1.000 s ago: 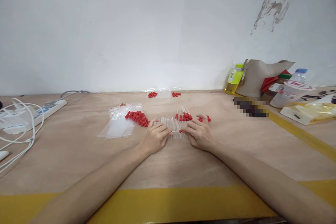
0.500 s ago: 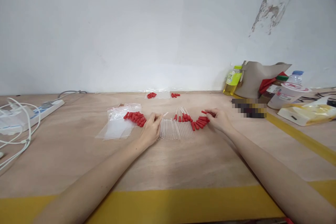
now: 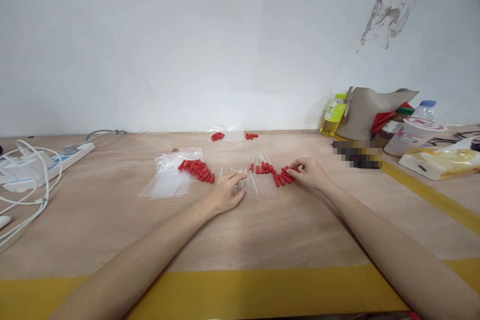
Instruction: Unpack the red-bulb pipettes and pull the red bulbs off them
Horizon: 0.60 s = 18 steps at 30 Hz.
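Observation:
My left hand rests over the left part of a row of clear glass dropper tubes, its thumb and fingers apart. At the right end of the row my right hand pinches a red rubber bulb at the edge of a small group of loose bulbs. Behind the row, several tubes fitted with red bulbs lie with their thin ends pointing away. To the left of my left hand is a larger heap of red rubber bulbs.
Clear plastic bags lie left of the heap. Near the wall, two small groups of red bulbs sit by clear plastic. A power strip with white cables is at left. A yellow-capped bottle and a grey bag stand back right.
My left hand has moved right onto the glass tubes and its fingers have spread; the tube tip that stuck out of it no longer shows. My right hand has shifted slightly left against the bulbs.

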### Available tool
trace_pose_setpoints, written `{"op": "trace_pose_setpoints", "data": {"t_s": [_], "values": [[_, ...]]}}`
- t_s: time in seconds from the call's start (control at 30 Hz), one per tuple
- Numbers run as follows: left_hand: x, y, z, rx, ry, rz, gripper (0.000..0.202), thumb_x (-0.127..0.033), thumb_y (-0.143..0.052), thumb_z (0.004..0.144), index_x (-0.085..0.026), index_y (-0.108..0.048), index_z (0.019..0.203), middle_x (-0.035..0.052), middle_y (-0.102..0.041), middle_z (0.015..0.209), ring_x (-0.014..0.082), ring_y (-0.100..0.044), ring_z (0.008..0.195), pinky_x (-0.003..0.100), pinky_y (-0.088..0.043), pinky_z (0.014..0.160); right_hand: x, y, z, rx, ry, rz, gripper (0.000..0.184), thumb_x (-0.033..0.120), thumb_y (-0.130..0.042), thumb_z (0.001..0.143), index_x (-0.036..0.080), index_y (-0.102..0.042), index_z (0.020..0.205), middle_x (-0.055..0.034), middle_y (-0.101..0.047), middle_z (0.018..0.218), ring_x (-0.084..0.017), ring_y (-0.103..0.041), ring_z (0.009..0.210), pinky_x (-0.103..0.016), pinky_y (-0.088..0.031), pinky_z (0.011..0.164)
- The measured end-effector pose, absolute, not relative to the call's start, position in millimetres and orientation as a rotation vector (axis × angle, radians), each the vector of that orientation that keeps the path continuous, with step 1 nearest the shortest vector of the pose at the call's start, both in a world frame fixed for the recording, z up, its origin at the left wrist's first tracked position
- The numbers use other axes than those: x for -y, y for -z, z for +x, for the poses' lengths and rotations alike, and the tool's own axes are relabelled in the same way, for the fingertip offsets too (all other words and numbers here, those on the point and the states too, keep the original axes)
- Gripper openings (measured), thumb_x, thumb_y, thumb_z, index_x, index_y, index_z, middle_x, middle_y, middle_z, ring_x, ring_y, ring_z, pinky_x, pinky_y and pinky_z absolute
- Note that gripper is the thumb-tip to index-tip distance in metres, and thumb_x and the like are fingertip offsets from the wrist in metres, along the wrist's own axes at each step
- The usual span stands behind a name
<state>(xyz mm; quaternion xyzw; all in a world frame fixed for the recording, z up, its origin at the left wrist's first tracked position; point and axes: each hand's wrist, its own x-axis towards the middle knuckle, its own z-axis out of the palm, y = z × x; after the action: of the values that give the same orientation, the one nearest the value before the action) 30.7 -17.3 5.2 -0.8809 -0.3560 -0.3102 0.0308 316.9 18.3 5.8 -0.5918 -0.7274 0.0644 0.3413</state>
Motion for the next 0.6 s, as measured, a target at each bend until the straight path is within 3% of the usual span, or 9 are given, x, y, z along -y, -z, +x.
{"op": "trace_pose_setpoints", "data": {"t_s": [0.33, 0.6], "values": [[23, -13, 26, 1.175, 0.791, -2.764, 0.038, -0.047, -0.062, 0.069, -0.022, -0.061, 0.098, 0.0069, -0.056, 0.109, 0.0245, -0.049, 0.103, 0.043, -0.036, 0.090, -13, -5, 310, 1.845, -0.053, -1.511, 0.018, 0.035, -0.055, 0.070, 0.020, -0.062, 0.063, -0.0007, -0.063, 0.065, -0.014, -0.051, 0.063, -0.025, -0.035, 0.057], [22, -14, 19, 1.173, 0.715, -2.765, 0.060, -0.058, -0.057, 0.069, -0.022, -0.052, 0.116, 0.0073, -0.053, 0.121, 0.0253, -0.042, 0.117, 0.045, -0.021, 0.102, -12, -15, 286, 1.925, -0.089, -1.522, 0.016, 0.035, -0.055, 0.070, 0.021, -0.063, 0.068, 0.0006, -0.065, 0.069, -0.014, -0.056, 0.067, -0.025, -0.036, 0.063]]}}
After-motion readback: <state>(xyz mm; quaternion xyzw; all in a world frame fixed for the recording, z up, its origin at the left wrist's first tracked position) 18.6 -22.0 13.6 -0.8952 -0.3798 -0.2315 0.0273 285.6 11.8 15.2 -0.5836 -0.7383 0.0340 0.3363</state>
